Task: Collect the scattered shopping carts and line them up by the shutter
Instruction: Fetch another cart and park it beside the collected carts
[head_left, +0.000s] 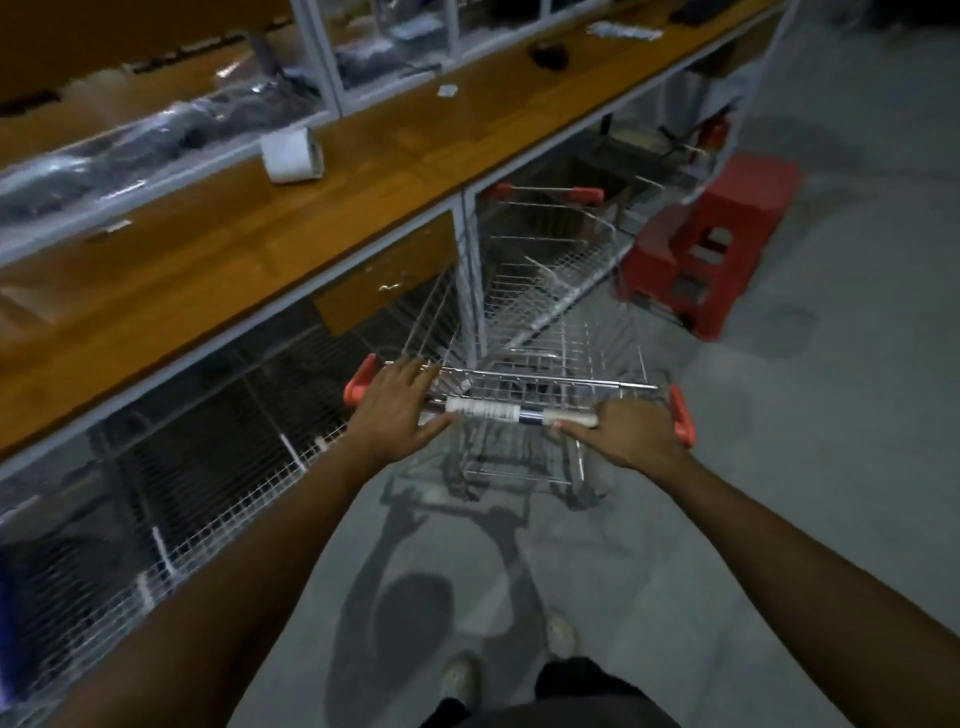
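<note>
A wire shopping cart (524, 364) with red handle ends stands on the grey floor right in front of me. My left hand (395, 410) rests on the left part of its handle bar, fingers stretched forward over the bar and thumb beneath it. My right hand (631, 431) grips the right part of the bar, next to the red end cap. A second wire cart (545, 244) with a red-capped handle stands just ahead, under the counter's edge, and the near cart's nose points at its rear. No shutter is in view.
A long wooden counter (218, 270) runs along the left, with a white roll (291, 156) on top and wire mesh panels (208, 467) beneath. Red plastic stools (711, 249) are stacked ahead on the right. Open grey floor (831, 415) lies to the right.
</note>
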